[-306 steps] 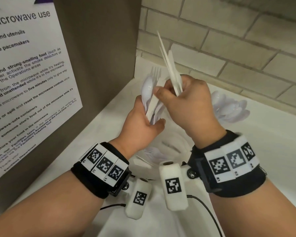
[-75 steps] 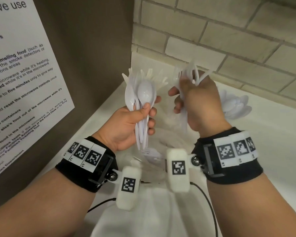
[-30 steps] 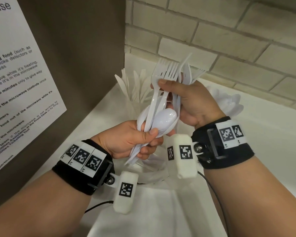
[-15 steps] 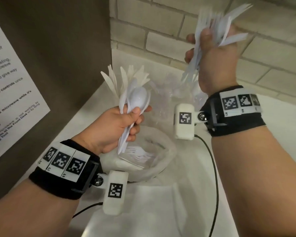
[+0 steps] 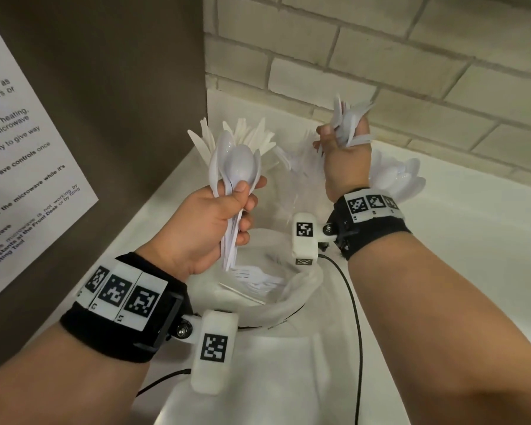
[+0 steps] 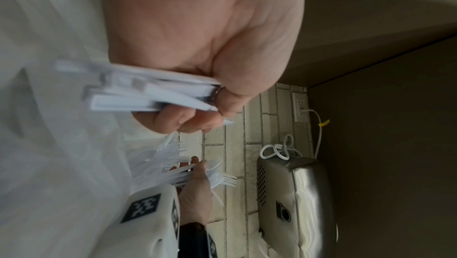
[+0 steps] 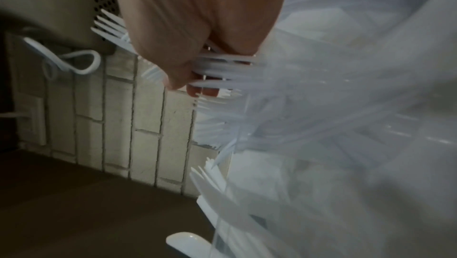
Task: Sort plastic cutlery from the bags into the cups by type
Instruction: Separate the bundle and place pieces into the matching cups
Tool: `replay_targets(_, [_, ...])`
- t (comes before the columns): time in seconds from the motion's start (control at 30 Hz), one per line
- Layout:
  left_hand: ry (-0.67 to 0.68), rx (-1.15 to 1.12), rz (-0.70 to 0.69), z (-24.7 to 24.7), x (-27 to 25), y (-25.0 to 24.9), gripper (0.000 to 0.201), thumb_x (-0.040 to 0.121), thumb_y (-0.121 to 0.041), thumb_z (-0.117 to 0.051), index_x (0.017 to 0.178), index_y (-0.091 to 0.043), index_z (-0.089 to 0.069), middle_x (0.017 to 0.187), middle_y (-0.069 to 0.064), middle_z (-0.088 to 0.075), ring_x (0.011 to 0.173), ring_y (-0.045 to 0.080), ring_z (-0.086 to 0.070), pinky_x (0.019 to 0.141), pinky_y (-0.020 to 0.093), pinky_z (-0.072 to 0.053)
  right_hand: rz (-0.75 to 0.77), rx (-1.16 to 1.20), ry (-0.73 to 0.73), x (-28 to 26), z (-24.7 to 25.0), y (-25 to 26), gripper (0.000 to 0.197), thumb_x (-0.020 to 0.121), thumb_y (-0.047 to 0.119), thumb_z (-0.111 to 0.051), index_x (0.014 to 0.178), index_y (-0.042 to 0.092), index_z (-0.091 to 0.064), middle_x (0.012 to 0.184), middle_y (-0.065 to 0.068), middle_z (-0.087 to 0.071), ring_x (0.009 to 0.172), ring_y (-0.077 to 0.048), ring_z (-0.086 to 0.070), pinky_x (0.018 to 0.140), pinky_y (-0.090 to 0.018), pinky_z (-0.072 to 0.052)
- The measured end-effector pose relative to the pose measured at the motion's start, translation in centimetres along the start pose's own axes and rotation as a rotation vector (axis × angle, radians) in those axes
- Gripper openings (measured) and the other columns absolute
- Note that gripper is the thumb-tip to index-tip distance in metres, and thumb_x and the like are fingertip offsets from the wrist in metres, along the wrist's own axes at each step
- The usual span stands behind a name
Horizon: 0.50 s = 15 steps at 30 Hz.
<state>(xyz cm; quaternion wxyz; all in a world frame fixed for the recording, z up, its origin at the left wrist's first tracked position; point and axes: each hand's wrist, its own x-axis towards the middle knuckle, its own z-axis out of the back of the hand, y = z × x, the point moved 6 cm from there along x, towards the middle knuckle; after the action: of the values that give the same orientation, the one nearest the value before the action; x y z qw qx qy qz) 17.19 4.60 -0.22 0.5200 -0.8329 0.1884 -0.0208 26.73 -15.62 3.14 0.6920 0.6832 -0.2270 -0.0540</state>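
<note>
A white counter (image 5: pixel 472 256) is set against a brick wall (image 5: pixel 411 56). A bundle of spoons (image 5: pixel 238 167) is gripped by the left hand (image 5: pixel 209 228), fingers curled tight. Forks (image 5: pixel 348 124) are clutched in the right hand (image 5: pixel 344 161), raised just beyond. An open bag (image 5: pixel 288 305) lies below both fists.

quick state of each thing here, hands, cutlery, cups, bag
left hand: grips a bunch of spoons
right hand: grips a bunch of forks
knife cup: holds knives, blades up
spoon cup: holds spoons, bowls up
bag: open, cutlery inside
</note>
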Motion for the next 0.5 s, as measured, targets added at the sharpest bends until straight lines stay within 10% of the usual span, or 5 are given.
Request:
replay_targets(0.13, [0.004,0.002,0.005,0.1,0.0,0.1,0.029,0.097,-0.024,-0.048,0.118,-0.010,-0.062,0.071,-0.003,-0.051,0.055,0.010,-0.042,0.046,0.021,-0.038,-0.087,0.011,0.029,0.0,-0.1,-0.4,0.023,0.077,0.008,-0.075,0.095,0.016,-0.064,0.083,-0.003,-0.067,0.077,-0.016,-0.065,0.079,-0.034,-0.056])
replay_targets(0.3, [0.007,0.007,0.010,0.0,0.0,0.2,0.028,0.097,-0.024,-0.049,0.117,-0.010,-0.062,0.071,-0.003,-0.051,0.054,0.010,-0.042,0.046,0.021,-0.038,-0.174,0.084,0.045,0.0,0.1,-0.1,0.068,0.063,0.027,-0.084,0.120,0.028,-0.046,0.119,-0.005,-0.061,0.107,-0.018,-0.062,0.093,-0.034,-0.052])
replay_targets(0.5, [-0.030,0.030,0.017,0.0,0.0,0.3,0.024,0.098,-0.023,-0.049,0.113,-0.012,-0.064,0.070,-0.003,-0.050,0.055,0.011,-0.042,0.046,0.021,-0.038,-0.168,0.007,0.011,0.7,1.3,1.1,0.065,0.074,0.043,-0.070,0.130,0.031,-0.039,0.118,-0.001,-0.058,0.105,-0.012,-0.058,0.087,-0.028,-0.045])
